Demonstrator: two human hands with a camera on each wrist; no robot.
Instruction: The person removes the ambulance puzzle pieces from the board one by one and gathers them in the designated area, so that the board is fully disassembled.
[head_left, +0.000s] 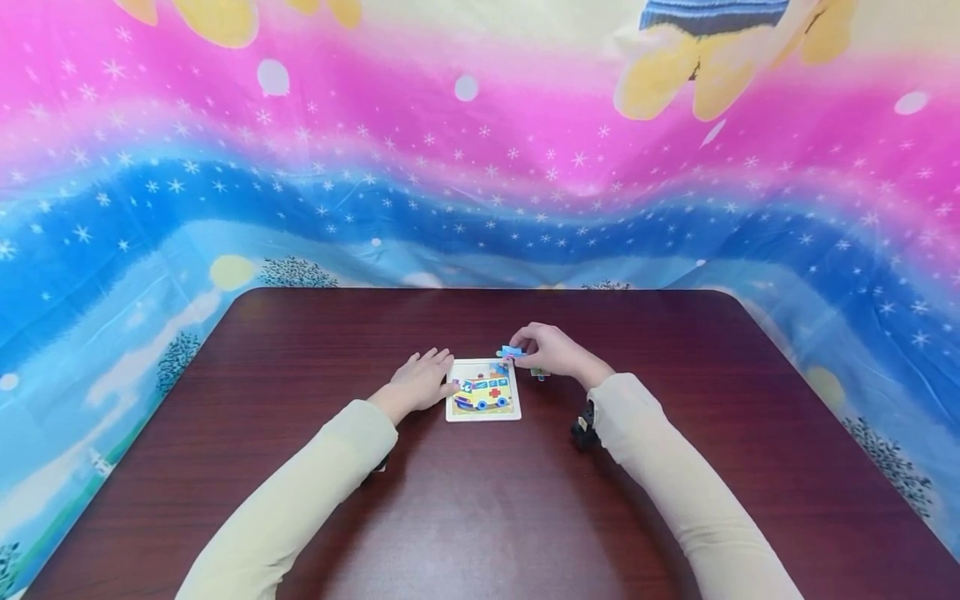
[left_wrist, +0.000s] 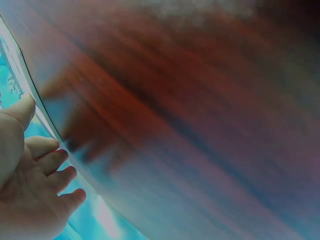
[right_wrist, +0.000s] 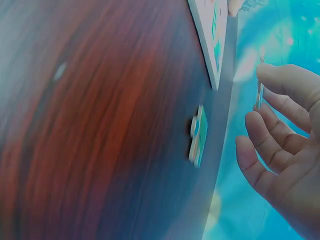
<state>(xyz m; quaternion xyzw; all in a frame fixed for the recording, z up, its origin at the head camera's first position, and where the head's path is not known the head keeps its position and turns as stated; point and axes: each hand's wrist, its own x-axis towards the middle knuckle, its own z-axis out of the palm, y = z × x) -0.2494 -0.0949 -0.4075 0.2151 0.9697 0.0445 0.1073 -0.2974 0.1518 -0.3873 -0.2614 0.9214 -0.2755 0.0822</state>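
Observation:
A small white-framed jigsaw puzzle board (head_left: 483,418) lies on the table, its picture a yellow ambulance with a red cross. My left hand (head_left: 418,382) is at the board's left side, fingers extended and the thumb reaching over the edge. At the upper right corner, my right hand (head_left: 553,350) pinches a light-blue puzzle piece (head_left: 510,352) between thumb and fingers. That held piece (right_wrist: 259,95) appears edge-on in the right wrist view. Another puzzle piece (right_wrist: 200,137), greenish on top, lies on the table beside the board, partly under the right hand in the head view.
The dark reddish-brown wooden table (head_left: 480,500) has rounded far corners. Behind and around it hangs a pink and blue patterned cloth (head_left: 480,167). A black device (head_left: 583,429) is strapped at the right wrist.

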